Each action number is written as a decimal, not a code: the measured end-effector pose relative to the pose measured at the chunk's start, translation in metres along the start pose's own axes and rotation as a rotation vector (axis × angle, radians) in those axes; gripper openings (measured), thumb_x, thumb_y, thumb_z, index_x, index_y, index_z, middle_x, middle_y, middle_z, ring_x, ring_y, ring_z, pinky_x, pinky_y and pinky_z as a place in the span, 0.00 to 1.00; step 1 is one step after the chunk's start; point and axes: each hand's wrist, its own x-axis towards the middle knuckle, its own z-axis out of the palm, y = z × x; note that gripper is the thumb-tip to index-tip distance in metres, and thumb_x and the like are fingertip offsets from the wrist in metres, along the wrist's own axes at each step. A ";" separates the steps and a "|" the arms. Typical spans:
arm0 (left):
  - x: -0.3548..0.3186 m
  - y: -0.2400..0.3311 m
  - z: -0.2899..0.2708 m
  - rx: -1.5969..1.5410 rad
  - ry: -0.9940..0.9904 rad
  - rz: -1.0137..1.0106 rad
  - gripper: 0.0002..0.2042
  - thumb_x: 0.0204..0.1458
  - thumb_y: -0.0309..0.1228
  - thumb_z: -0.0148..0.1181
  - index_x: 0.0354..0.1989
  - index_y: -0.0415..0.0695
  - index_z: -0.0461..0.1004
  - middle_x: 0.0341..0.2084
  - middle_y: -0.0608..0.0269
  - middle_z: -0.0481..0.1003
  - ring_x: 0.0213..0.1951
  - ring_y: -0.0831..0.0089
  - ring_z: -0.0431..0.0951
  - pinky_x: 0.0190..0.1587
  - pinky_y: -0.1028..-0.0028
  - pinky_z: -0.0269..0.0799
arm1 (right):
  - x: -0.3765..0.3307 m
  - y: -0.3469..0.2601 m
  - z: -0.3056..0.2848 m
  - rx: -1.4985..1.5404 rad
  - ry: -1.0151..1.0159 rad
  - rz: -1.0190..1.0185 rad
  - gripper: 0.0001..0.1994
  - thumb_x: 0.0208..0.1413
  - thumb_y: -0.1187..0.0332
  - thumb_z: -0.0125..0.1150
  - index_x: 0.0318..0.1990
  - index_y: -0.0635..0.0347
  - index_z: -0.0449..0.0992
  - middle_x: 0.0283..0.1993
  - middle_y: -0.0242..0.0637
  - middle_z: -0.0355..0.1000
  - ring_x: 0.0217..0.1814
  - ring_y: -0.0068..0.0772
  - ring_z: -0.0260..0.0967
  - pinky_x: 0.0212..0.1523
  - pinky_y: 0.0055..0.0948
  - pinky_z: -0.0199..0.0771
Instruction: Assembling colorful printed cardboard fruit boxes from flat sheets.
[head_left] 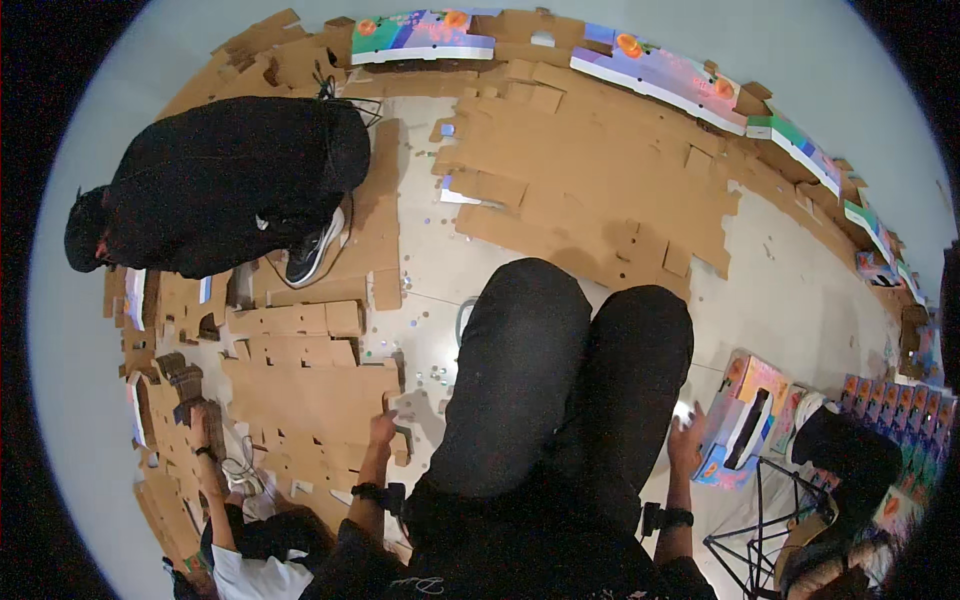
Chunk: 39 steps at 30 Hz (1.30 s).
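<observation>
My left hand is low at the left of my knees, its fingers closed at the right edge of a flattened cardboard box. Part of that grip is too small to make out. On my other side, my right hand has its fingers apart and holds nothing I can see. Close to its fingertips stands a colourful printed carton with a dark slot in its top. Whether the fingers touch the carton is unclear.
Flattened cardboard covers the floor ahead, with printed cartons along the wall. A person in black bends at the far left; another person's hand is at lower left. At right are a black wire-frame stool and stacked small cartons.
</observation>
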 end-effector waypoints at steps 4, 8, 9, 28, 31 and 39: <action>0.044 -0.070 -0.004 -0.742 0.147 -0.264 0.19 0.66 0.38 0.54 0.59 0.38 0.71 0.39 0.56 0.76 0.32 0.60 0.77 0.32 0.67 0.78 | -0.008 -0.032 0.019 0.224 -0.104 -0.096 0.34 0.57 0.68 0.70 0.71 0.58 0.62 0.66 0.45 0.65 0.63 0.46 0.68 0.58 0.44 0.74; 0.081 -0.073 -0.006 -0.834 0.157 -0.201 0.27 0.61 0.51 0.61 0.57 0.41 0.72 0.43 0.53 0.73 0.42 0.56 0.75 0.44 0.60 0.78 | -0.020 -0.039 0.016 0.282 -0.137 -0.025 0.33 0.58 0.69 0.71 0.69 0.59 0.63 0.67 0.41 0.65 0.61 0.41 0.70 0.55 0.40 0.76; 0.090 -0.066 -0.014 -1.081 0.124 -0.322 0.25 0.62 0.50 0.62 0.56 0.43 0.73 0.45 0.57 0.73 0.45 0.59 0.75 0.49 0.59 0.78 | -0.023 -0.039 0.012 0.278 -0.137 -0.021 0.32 0.59 0.70 0.70 0.69 0.59 0.63 0.67 0.40 0.66 0.61 0.40 0.71 0.53 0.38 0.76; -0.124 0.128 -0.033 -0.122 0.311 0.567 0.27 0.65 0.27 0.58 0.71 0.36 0.60 0.63 0.55 0.69 0.61 0.67 0.71 0.62 0.70 0.69 | 0.005 -0.192 -0.067 0.077 -0.101 -0.350 0.11 0.66 0.70 0.59 0.53 0.61 0.77 0.51 0.38 0.79 0.46 0.33 0.79 0.54 0.33 0.77; -0.204 0.110 -0.045 -0.056 0.440 0.605 0.28 0.66 0.27 0.58 0.72 0.35 0.58 0.68 0.55 0.64 0.65 0.67 0.68 0.64 0.71 0.66 | 0.024 -0.263 -0.081 0.244 -0.044 -0.370 0.10 0.66 0.73 0.59 0.51 0.63 0.78 0.46 0.39 0.80 0.46 0.30 0.79 0.54 0.31 0.76; -0.329 0.131 -0.082 -0.980 0.397 0.517 0.25 0.65 0.40 0.56 0.65 0.38 0.69 0.61 0.53 0.74 0.62 0.61 0.73 0.68 0.56 0.67 | 0.034 -0.424 -0.103 0.383 -0.176 -0.811 0.10 0.66 0.72 0.61 0.51 0.63 0.78 0.47 0.41 0.81 0.48 0.31 0.81 0.51 0.31 0.79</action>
